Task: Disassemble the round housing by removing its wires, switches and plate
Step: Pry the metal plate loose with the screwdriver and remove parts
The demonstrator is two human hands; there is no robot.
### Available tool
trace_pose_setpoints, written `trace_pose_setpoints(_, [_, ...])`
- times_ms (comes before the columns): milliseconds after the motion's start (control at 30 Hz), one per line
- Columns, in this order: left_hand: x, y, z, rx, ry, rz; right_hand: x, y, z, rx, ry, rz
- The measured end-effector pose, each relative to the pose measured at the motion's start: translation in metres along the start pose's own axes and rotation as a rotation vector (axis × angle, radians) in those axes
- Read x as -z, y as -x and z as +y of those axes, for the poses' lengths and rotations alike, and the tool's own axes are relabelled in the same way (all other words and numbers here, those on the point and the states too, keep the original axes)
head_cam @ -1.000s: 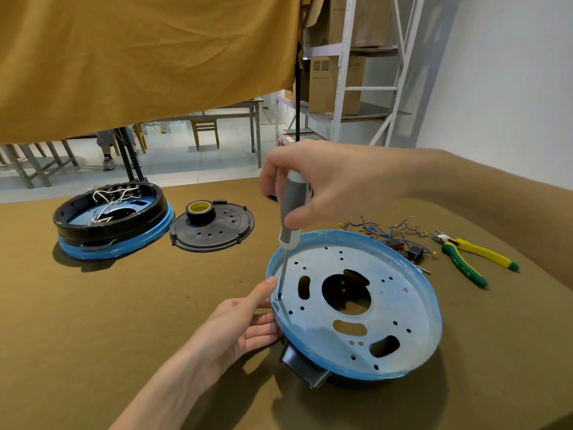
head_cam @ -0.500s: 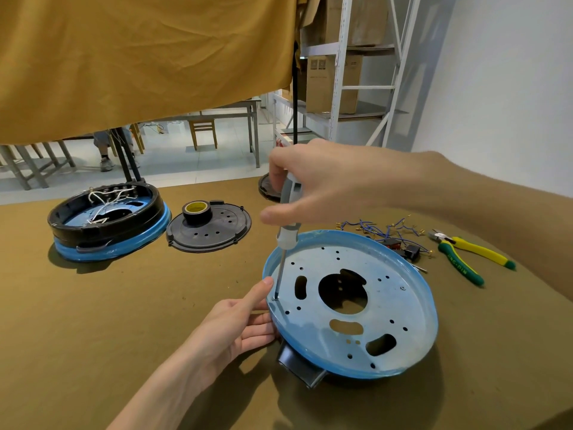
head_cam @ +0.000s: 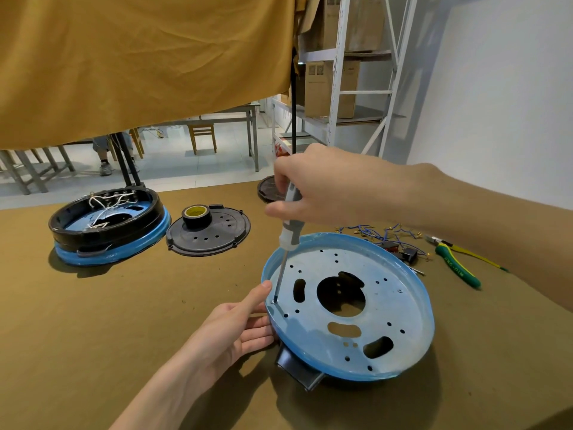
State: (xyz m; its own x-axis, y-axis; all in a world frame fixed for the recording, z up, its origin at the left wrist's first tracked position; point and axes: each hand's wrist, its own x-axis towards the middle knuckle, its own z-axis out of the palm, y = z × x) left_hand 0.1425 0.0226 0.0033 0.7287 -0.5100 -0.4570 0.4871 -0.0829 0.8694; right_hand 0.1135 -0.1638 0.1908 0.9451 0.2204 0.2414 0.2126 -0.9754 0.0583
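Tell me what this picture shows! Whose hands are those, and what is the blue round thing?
The camera sits on a person's head, so you look down at that person's own two hands. The right hand grips a screwdriver, with its tip on a screw near the edge of the blue plate. The left hand steadies the plate's rim. On the brown table also lie another round housing with white wires inside, a black lid with a tape roll on it, loose blue wires with small switches, and green and yellow pliers.
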Motion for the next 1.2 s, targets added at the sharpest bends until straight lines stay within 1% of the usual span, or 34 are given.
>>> trace_pose_setpoints(33, [0.0,0.0,0.0,0.004,0.012,0.001,0.002,0.0,0.001,0.014,-0.042,-0.039])
trace_pose_setpoints(133, [-0.001,0.0,0.001,0.013,0.04,0.005,0.016,0.002,0.005,0.063,-0.314,-0.244])
trace_pose_setpoints(167, [-0.001,0.0,0.002,0.016,0.048,0.006,0.019,0.003,0.005,0.072,-0.356,-0.277])
trace_pose_setpoints(200, [-0.001,0.0,0.002,0.019,0.054,0.008,0.019,0.004,0.005,0.072,-0.358,-0.275])
trace_pose_setpoints(233, [-0.001,0.0,0.003,0.022,0.057,0.009,0.017,0.005,0.003,0.061,-0.306,-0.247])
trace_pose_setpoints(333, [-0.001,0.0,0.002,0.024,0.061,0.012,0.005,0.006,0.0,0.026,0.043,-0.065])
trace_pose_setpoints(367, [-0.001,-0.001,0.001,0.023,0.063,0.014,0.002,0.006,-0.001,0.032,0.084,-0.044])
trace_pose_setpoints(400, [-0.001,-0.001,0.001,0.021,0.065,0.013,0.002,0.005,-0.003,0.052,0.048,-0.048])
trace_pose_setpoints(500, [-0.002,-0.001,0.0,0.016,0.064,0.013,0.01,0.004,-0.006,0.134,-0.23,-0.149])
trace_pose_setpoints(567, [-0.003,-0.001,0.0,0.02,0.073,0.019,0.013,0.004,-0.008,0.159,-0.286,-0.193])
trace_pose_setpoints(633, [-0.003,-0.001,0.0,0.02,0.075,0.02,0.009,0.003,-0.011,0.134,-0.187,-0.138])
trace_pose_setpoints(700, [-0.004,0.0,0.0,0.018,0.078,0.025,0.003,0.001,-0.012,0.068,0.037,-0.013])
trace_pose_setpoints(733, [-0.004,0.001,0.001,0.018,0.076,0.027,0.001,0.0,-0.011,0.062,0.1,0.021])
trace_pose_setpoints(767, [-0.004,0.001,0.001,0.017,0.07,0.027,0.0,-0.001,-0.011,0.074,0.092,0.016])
trace_pose_setpoints(800, [-0.004,0.001,0.001,0.015,0.058,0.025,0.002,-0.002,-0.01,0.093,0.003,-0.027])
trace_pose_setpoints(867, [-0.003,0.001,0.001,0.01,0.036,0.023,0.012,-0.002,-0.01,0.139,-0.179,-0.162])
trace_pose_setpoints(933, [-0.002,0.0,0.001,0.007,0.023,0.028,0.02,-0.003,-0.009,0.19,-0.245,-0.248])
trace_pose_setpoints(1000, [-0.001,-0.001,0.0,0.006,0.01,0.028,0.019,-0.002,-0.011,0.181,-0.206,-0.22])
trace_pose_setpoints(1133, [-0.001,0.0,0.001,0.0,-0.012,0.021,0.006,-0.001,-0.012,0.109,0.069,-0.033])
trace_pose_setpoints(1200, [-0.002,0.002,0.002,0.01,0.011,0.004,0.005,-0.002,-0.011,0.114,0.074,0.017])
